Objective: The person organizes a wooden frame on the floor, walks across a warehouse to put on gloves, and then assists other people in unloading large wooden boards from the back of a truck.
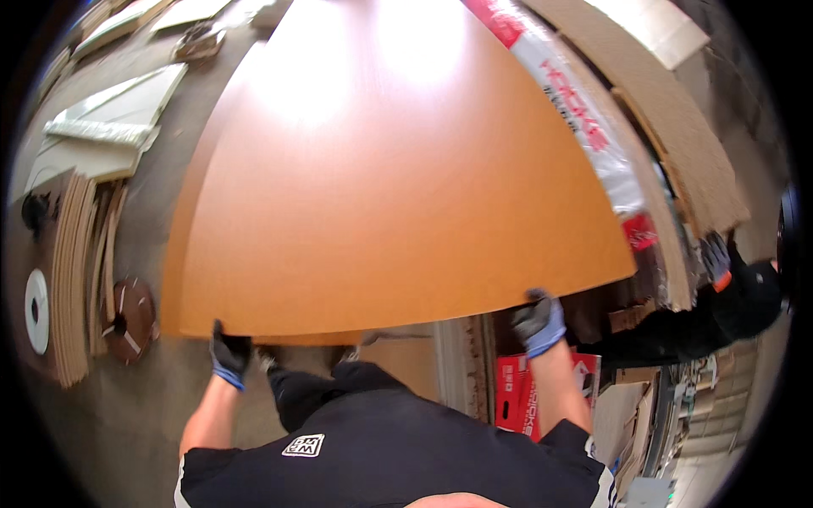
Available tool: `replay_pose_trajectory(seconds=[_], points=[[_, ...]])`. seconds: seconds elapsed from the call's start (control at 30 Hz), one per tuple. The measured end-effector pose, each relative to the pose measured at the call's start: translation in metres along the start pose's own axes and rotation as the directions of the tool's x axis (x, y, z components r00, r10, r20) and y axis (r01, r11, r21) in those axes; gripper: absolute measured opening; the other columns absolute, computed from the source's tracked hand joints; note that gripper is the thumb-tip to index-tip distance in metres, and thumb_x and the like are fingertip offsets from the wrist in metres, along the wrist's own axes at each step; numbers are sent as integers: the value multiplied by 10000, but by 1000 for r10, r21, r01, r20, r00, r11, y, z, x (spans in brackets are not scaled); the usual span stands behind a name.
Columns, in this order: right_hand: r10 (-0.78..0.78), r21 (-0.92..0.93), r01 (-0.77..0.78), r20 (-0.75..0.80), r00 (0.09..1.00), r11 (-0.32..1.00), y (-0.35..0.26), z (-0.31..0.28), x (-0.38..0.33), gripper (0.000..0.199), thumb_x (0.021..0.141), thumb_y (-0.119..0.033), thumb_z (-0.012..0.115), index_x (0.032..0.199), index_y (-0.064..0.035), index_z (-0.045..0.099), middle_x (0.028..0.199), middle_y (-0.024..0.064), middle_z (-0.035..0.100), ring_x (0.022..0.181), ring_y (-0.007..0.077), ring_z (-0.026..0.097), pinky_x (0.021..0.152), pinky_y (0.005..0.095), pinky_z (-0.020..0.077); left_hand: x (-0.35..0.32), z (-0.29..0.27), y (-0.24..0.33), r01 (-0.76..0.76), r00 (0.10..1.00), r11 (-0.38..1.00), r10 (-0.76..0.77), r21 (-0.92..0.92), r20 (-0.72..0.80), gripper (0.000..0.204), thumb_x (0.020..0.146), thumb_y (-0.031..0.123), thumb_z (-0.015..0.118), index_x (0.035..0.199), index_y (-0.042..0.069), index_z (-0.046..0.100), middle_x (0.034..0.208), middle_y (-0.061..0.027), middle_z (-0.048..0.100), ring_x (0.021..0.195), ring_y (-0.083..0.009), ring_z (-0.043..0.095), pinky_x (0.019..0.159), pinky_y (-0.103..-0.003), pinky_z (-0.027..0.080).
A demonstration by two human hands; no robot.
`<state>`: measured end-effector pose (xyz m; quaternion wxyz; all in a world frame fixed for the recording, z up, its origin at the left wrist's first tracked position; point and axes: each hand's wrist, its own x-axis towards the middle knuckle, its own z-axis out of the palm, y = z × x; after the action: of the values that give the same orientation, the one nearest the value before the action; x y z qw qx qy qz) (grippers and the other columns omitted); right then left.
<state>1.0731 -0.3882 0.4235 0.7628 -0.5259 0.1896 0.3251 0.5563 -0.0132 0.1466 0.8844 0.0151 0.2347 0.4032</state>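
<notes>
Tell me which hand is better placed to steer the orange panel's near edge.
Probably right. The right hand grips the orange panel close to its near right corner; the left hand grips the near edge inboard of the left corner.

bright overhead glare on panel (398,169); fisheye-bent edges.

Left arm: reaching forward from the lower left, bare forearm angling up and slightly right.
Left hand (229,353): wearing a dark glove with a blue cuff, fingers curling in a grip.
Right arm: extending forward, near right, forearm bare.
Right hand (538,323): gloved alike, fingers clamping closed.
</notes>
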Motion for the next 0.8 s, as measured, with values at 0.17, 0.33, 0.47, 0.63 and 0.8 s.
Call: replay_pose_trajectory(seconds=[0.17,0.33,0.47,0.63,0.8], points=[[413,374,-473,232,881,798,287,52,25,600,708,-61,487,1306,-49,536,1365,150,562,1292,380,495,1104,573,387,0,-33,126,-104,994,982,100,159,33,672,933,492,604,1450,96,438,1491,-61,469,1335,-284,457,1121,-463,372],[641,406,-615,89,763,676,522,55,65,576,681,-87,483,1249,-72,582,1372,133,564,1298,372,490,1100,564,385,28,-116,27,0,934,988,55,156,-353,655,935,529,585,1448,147,447,1488,-30,480,1338,-285,467,1119,-480,380],[743,503,-657,41,667,562,679,24,122,536,683,-103,486,1207,-68,596,1342,115,583,1292,355,490,1089,548,391,17,-276,47,-55,836,987,127,148,-535,610,969,539,516,1450,171,449,1490,-38,481,1345,-290,468,1109,-503,387],[566,196,-549,-40,824,813,778,-43,201,413,740,-157,525,1139,-73,590,1292,110,602,1255,357,516,1071,553,387,116,-377,12,102,780,990,-20,95,-626,593,980,556,477,1449,194,448,1467,-61,506,1322,-315,493,1093,-510,403],[797,-93,-922,-475,373,377,792,-90,270,394,879,-404,593,1134,-112,523,1173,127,578,1156,346,560,919,622,424,138,-418,-5,895,380,198,132,400,-916,644,895,527,585,1347,70,548,1299,-186,620,1212,-337,586,987,-470,477]])
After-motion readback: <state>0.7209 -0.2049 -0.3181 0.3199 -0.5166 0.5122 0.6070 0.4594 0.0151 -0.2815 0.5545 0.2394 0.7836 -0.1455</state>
